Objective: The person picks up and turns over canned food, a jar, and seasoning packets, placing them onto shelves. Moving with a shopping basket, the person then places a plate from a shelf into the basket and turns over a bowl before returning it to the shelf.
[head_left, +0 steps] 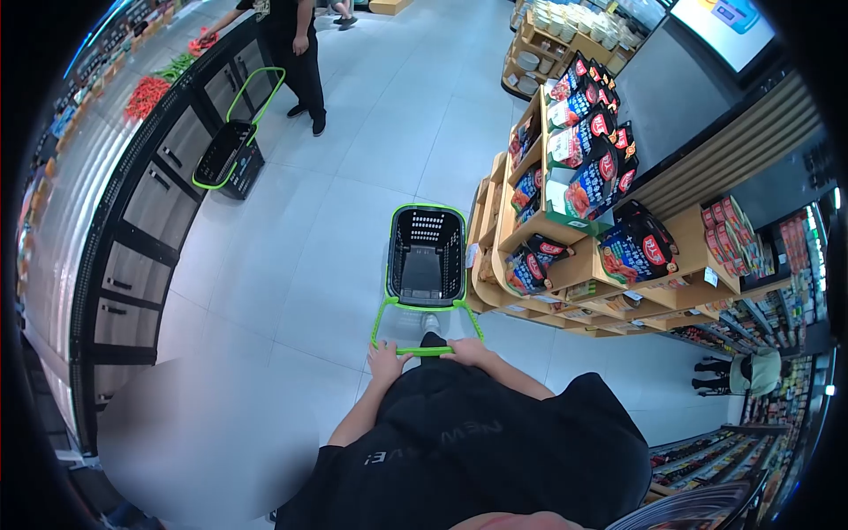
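Note:
In front of me on the floor stands a black rolling shopping basket point(427, 284) with a green rim and slotted walls. Its green handle point(424, 352) reaches back toward my waist. My left hand point(385, 363) is closed around the left end of the handle bar. Near the bar's right end, my right hand point(465, 352) also grips it, fingers curled over the top. Inside the basket I see only its black bottom and walls. One of my shoes shows behind the basket, under the handle.
A wooden display shelf point(495, 231) with bagged food packs point(590, 190) stands close on the basket's right. Along the left runs a produce counter point(141, 208). Another green-handled basket point(231, 159) sits beside it, near a standing person point(302, 66). Someone else is far right.

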`<state>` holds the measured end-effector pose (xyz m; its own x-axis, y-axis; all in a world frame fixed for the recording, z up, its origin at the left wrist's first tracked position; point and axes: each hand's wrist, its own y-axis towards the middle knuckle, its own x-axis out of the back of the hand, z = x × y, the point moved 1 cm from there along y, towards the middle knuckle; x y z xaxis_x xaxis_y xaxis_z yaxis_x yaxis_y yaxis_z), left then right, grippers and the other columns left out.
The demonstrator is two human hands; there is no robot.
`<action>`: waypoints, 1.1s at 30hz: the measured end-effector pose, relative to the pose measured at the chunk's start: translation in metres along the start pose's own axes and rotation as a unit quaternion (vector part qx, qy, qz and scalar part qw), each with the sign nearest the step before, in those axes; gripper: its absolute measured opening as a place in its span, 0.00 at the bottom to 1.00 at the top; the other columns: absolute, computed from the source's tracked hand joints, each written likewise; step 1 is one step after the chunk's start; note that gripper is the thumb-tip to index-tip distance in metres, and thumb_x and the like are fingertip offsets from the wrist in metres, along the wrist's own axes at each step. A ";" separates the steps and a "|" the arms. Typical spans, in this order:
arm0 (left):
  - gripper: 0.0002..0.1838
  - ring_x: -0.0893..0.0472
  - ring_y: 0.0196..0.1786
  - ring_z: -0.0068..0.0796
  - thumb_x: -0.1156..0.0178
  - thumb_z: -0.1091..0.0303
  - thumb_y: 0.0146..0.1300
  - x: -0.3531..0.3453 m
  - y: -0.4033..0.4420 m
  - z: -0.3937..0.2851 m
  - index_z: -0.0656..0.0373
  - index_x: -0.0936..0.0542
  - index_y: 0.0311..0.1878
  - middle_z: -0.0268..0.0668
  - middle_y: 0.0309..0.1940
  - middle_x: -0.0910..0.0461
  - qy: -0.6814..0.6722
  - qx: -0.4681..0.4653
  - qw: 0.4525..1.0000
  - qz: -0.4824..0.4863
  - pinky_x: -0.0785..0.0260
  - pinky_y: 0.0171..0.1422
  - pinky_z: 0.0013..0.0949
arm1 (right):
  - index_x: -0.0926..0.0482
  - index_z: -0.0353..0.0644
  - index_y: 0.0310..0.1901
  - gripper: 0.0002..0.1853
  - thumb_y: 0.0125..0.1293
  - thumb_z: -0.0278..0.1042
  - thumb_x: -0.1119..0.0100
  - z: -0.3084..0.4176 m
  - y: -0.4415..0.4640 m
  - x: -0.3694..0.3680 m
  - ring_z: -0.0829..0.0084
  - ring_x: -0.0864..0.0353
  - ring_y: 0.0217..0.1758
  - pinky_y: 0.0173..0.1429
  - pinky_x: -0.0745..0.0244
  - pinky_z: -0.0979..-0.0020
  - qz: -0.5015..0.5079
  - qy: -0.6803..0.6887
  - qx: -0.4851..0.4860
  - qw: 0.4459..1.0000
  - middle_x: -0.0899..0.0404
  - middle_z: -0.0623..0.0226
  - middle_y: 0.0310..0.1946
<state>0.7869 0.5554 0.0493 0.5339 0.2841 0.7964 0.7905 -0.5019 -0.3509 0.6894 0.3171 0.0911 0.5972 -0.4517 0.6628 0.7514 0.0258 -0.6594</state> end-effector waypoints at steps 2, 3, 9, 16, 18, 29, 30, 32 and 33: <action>0.34 0.43 0.71 0.63 0.39 0.35 0.56 0.012 0.027 0.002 0.56 0.21 0.52 0.47 0.60 0.29 0.006 0.006 0.998 0.064 0.44 0.66 0.68 | 0.25 0.43 0.49 0.32 0.67 0.68 0.55 0.002 0.009 0.012 0.49 0.18 0.46 0.48 0.25 0.51 -0.006 -0.004 -0.010 1.000 0.17 0.51 0.40; 0.35 0.43 0.71 0.64 0.39 0.34 0.55 0.017 0.041 0.004 0.56 0.21 0.52 0.48 0.60 0.29 0.010 0.013 0.992 0.123 0.43 0.66 0.67 | 0.25 0.43 0.49 0.32 0.67 0.69 0.55 0.002 0.016 0.016 0.48 0.18 0.45 0.48 0.25 0.51 -0.013 -0.015 -0.019 1.000 0.17 0.51 0.40; 0.38 0.34 0.64 0.61 0.38 0.29 0.51 0.021 0.115 0.001 0.57 0.19 0.48 0.47 0.54 0.26 0.062 0.004 0.982 0.177 0.37 0.63 0.63 | 0.24 0.43 0.47 0.32 0.68 0.68 0.58 -0.022 0.052 0.050 0.48 0.17 0.42 0.47 0.23 0.50 -0.019 -0.035 0.002 0.999 0.17 0.51 0.37; 0.39 0.33 0.63 0.59 0.40 0.29 0.52 0.033 0.222 -0.030 0.62 0.18 0.44 0.51 0.56 0.28 0.009 -0.014 0.987 0.157 0.37 0.65 0.54 | 0.22 0.42 0.51 0.33 0.67 0.67 0.55 -0.081 0.116 0.129 0.47 0.19 0.50 0.52 0.25 0.50 -0.009 -0.015 0.020 1.000 0.18 0.48 0.43; 0.36 0.34 0.63 0.60 0.38 0.33 0.54 0.033 0.257 -0.044 0.64 0.19 0.43 0.54 0.58 0.30 -0.018 -0.021 0.993 0.116 0.39 0.67 0.53 | 0.21 0.41 0.49 0.33 0.67 0.67 0.56 -0.098 0.128 0.155 0.47 0.19 0.49 0.53 0.25 0.50 -0.023 -0.006 0.027 0.999 0.18 0.47 0.43; 0.19 0.24 0.57 0.39 0.39 0.61 0.64 0.064 0.379 -0.151 0.64 0.33 0.49 0.52 0.50 0.24 -0.488 0.299 0.819 0.037 0.38 0.66 0.53 | 0.20 0.36 0.45 0.34 0.68 0.66 0.55 -0.124 0.182 0.247 0.43 0.19 0.47 0.52 0.25 0.49 -0.096 0.149 -0.007 0.984 0.18 0.42 0.39; 0.19 0.24 0.57 0.39 0.39 0.61 0.64 0.066 0.391 -0.152 0.64 0.33 0.49 0.52 0.50 0.24 -0.488 0.297 0.820 0.039 0.38 0.66 0.53 | 0.20 0.36 0.45 0.35 0.67 0.67 0.55 -0.129 0.188 0.254 0.43 0.19 0.47 0.52 0.25 0.49 -0.109 0.169 -0.012 0.979 0.18 0.41 0.39; 0.12 0.20 0.48 0.39 0.43 0.67 0.65 0.067 0.422 -0.155 0.61 0.33 0.45 0.46 0.39 0.22 -0.607 0.254 0.743 0.120 0.30 0.59 0.53 | 0.20 0.36 0.46 0.35 0.67 0.67 0.54 -0.137 0.202 0.268 0.44 0.19 0.48 0.52 0.25 0.49 -0.107 0.172 -0.029 0.979 0.18 0.42 0.40; 0.12 0.20 0.48 0.39 0.43 0.67 0.65 0.065 0.435 -0.152 0.61 0.33 0.45 0.46 0.39 0.22 -0.608 0.254 0.741 0.126 0.30 0.59 0.53 | 0.20 0.36 0.46 0.35 0.66 0.68 0.53 -0.138 0.208 0.270 0.45 0.19 0.48 0.53 0.25 0.49 -0.097 0.180 -0.044 0.978 0.18 0.43 0.40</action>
<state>1.1197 0.2319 0.0235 0.3155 0.9150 -0.2514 0.4658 -0.3802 -0.7991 0.9683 0.0775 0.0846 0.2966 -0.7250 0.6217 0.8049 -0.1606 -0.5713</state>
